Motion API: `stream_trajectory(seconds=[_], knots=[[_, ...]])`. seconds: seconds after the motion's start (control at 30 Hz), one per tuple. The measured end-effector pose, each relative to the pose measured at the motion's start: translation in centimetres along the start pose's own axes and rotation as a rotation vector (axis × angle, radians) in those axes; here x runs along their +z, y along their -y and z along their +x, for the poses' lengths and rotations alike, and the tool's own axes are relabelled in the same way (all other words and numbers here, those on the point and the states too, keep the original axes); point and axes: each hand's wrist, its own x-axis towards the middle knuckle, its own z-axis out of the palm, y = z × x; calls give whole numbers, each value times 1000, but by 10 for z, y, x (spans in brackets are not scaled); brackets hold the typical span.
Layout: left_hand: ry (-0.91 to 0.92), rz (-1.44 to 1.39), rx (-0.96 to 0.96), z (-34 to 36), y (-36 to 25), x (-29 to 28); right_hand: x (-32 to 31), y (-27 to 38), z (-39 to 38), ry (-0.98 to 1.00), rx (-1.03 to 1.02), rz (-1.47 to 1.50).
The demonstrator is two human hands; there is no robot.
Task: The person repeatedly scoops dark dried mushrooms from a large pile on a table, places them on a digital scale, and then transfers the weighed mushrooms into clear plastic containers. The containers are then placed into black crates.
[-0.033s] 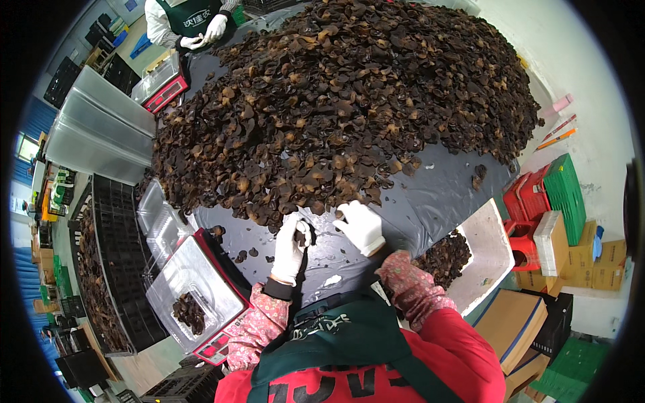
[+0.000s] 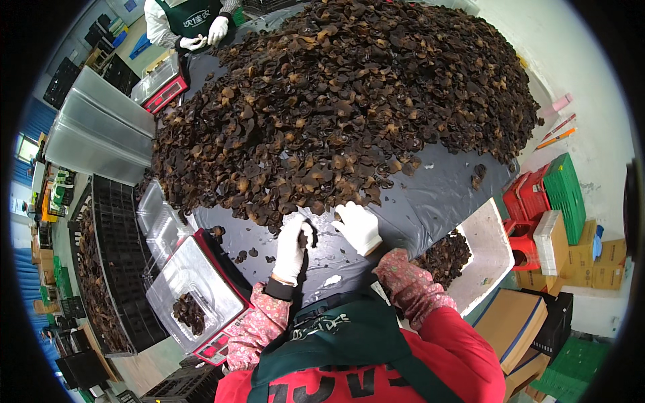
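Note:
Both hands wear white gloves at the near edge of a large heap of dark brown, curled wood ear mushrooms (image 2: 336, 101). My left hand (image 2: 289, 252) is closed, with a dark mushroom piece (image 2: 306, 236) between its thumb and fingers. Close by on the right, my right hand (image 2: 360, 228) has its fingers bent toward the heap and pressed together; whatever they grip is hidden. Beneath both hands lies grey plastic sheeting (image 2: 322, 258), with a few loose mushroom scraps (image 2: 247, 254) left of my left hand.
On my left, a red scale (image 2: 213, 346) bears a clear plastic tray (image 2: 191, 282) with some mushrooms. Beyond it are empty clear trays (image 2: 161, 221) and a black crate (image 2: 124, 269). A white bin (image 2: 487, 258) holding mushrooms stands on my right. Across the table, a co-worker's gloved hands (image 2: 218, 30) show.
My right hand has shifted very slightly, and its fingers look a little more closed. The far person's hands have moved a little. My left hand is almost still.

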Motion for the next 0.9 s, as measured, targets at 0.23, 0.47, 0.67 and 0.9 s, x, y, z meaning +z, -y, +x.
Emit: stream_trajectory(seconds=[0.23, 0.47, 0.67, 0.9], knots=[[63, 1138, 444, 5, 30, 29, -57, -44, -1, 226, 634, 1148], [110, 1486, 668, 8, 45, 29, -77, -60, -55, 109, 729, 1324], [65, 1185, 455, 7, 45, 23, -33, -45, -54, -9, 397, 697], [53, 87, -7, 6, 15, 29, -24, -24, -41, 29, 17, 183]])
